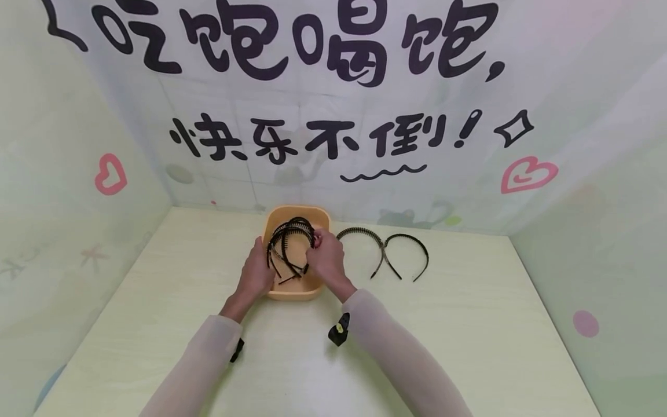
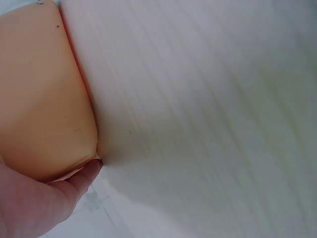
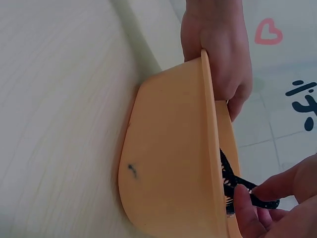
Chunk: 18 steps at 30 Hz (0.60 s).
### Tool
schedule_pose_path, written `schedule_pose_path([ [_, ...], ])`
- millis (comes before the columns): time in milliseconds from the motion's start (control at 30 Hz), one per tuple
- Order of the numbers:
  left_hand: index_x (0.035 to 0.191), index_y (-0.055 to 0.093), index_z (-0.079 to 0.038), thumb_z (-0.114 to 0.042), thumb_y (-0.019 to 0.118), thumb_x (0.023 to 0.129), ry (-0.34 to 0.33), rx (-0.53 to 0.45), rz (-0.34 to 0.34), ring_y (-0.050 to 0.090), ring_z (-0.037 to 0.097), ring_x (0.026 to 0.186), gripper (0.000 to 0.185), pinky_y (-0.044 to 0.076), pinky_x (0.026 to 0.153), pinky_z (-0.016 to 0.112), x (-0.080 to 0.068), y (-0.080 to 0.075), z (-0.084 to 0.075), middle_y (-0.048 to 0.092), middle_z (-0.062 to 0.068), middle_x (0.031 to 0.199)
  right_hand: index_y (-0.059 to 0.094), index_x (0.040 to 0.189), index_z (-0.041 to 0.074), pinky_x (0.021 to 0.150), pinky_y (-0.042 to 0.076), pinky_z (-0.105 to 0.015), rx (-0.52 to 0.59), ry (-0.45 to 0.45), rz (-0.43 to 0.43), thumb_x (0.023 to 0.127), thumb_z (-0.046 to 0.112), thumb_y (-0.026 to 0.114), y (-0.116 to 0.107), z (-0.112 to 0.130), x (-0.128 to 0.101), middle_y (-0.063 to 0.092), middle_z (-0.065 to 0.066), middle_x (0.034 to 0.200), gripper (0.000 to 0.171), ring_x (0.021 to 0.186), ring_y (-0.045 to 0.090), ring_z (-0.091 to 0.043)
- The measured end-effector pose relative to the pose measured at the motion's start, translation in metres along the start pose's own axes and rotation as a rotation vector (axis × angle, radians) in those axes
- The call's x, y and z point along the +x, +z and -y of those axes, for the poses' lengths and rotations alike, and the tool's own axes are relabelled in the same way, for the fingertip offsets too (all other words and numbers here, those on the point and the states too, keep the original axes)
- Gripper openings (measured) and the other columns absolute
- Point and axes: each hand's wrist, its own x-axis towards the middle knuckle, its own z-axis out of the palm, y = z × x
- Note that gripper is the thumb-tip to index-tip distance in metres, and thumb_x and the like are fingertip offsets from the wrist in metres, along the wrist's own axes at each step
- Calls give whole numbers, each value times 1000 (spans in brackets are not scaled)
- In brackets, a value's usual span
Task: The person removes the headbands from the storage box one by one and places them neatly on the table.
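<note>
An orange plastic basket (image 1: 296,296) stands on the table with several black headbands (image 1: 286,240) piled inside. My left hand (image 1: 257,270) grips the basket's left wall. In the left wrist view, fingers of the left hand (image 2: 37,203) lie along the basket's (image 2: 44,99) lower edge. My right hand (image 1: 328,256) is over the basket's right rim. Seen from the right wrist, the right hand (image 3: 277,206) pinches a black headband (image 3: 270,204) between thumb and fingers, just above the rim. Its far part is hidden by the basket wall (image 3: 171,144).
Right of the basket, a toothed headband (image 1: 359,230) and a thinner black headband (image 1: 424,249) lie on the pale table (image 1: 458,336), their ends crossing. A printed wall covering (image 1: 307,191) with dark lettering rises behind the table.
</note>
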Motion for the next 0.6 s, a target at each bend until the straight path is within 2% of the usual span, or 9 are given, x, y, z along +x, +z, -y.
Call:
schedule_pose_path([
  [167, 155, 0, 6, 14, 46, 84, 7, 5, 0, 37, 50, 136, 85, 43, 103, 57, 1, -1, 1, 28, 37, 151, 66, 123, 4, 59, 48, -23, 5, -39, -7, 86, 2, 66, -6, -2, 1, 66, -2, 91, 37, 73, 58, -13],
  [333, 155, -2, 7, 13, 47, 86, -4, 10, 8, 31, 50, 140, 85, 36, 109, 58, 1, -1, 2, 24, 37, 154, 66, 119, 3, 67, 52, -27, 34, -92, -50, 89, 3, 65, -10, -6, 2, 68, -5, 95, 31, 81, 62, -15],
  [600, 155, -2, 7, 12, 46, 86, -11, 13, 5, 34, 51, 137, 84, 39, 106, 59, 0, 0, 1, 25, 38, 152, 66, 111, 2, 77, 54, -32, 102, -128, -122, 89, 1, 64, -13, -12, 8, 69, -10, 99, 22, 89, 64, -21],
])
